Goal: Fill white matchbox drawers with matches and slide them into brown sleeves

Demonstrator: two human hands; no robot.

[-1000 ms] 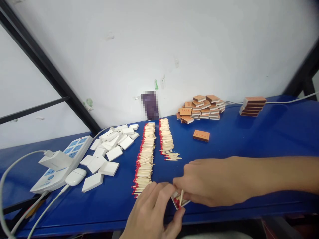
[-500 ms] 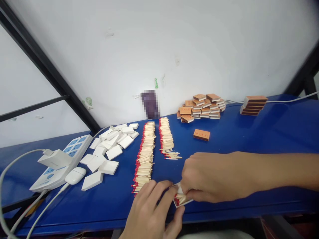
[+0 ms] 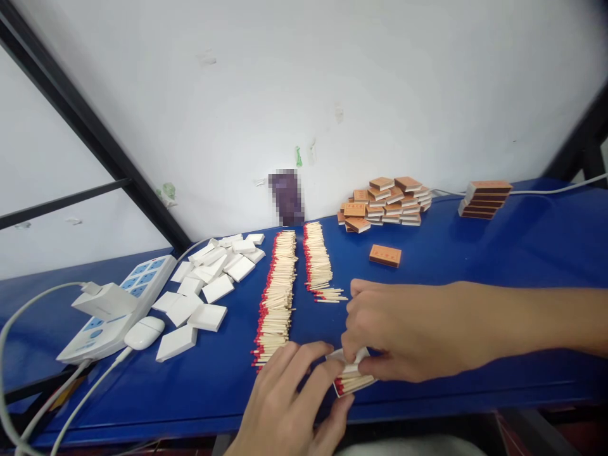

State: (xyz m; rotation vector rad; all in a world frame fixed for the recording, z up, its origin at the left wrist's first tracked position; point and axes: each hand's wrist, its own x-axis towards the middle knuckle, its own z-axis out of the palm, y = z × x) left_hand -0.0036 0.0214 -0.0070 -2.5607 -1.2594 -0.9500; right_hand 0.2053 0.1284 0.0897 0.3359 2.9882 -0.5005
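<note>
From where I stand, the work sits at the bottom centre of the frame, where a small white cardboard tray (image 3: 352, 367) rests between two bare hands, low on the glossy blue tabletop (image 3: 451, 247). Red-tipped wooden matches (image 3: 354, 382) lie along its near side, heads toward the left. The left hand (image 3: 285, 399) is closed around the tray's left end, thumb at the near corner and fingers over the far edge. The right hand (image 3: 384, 329) comes in from the right, its thumb and bent fingers at the tray's far side and over its opening; whether they are pinched together on anything I cannot tell (the knuckles hide it).

Just above the left hand runs a long row of red-headed matches (image 3: 278, 288), and right of it a shorter row (image 3: 317, 253) with a few strays at its near end. Left of centre spreads a loose heap of plain white cardboard trays (image 3: 209, 275); beyond it, at the left, lies a white power strip with blue sockets (image 3: 142, 278).

Above the right hand a single flat orange matchbox (image 3: 385, 255) lies alone. Behind it, right of centre, rises a heap of orange-and-white matchboxes (image 3: 387, 206), and farther right leans a neat stack of matchboxes (image 3: 484, 199).
</note>
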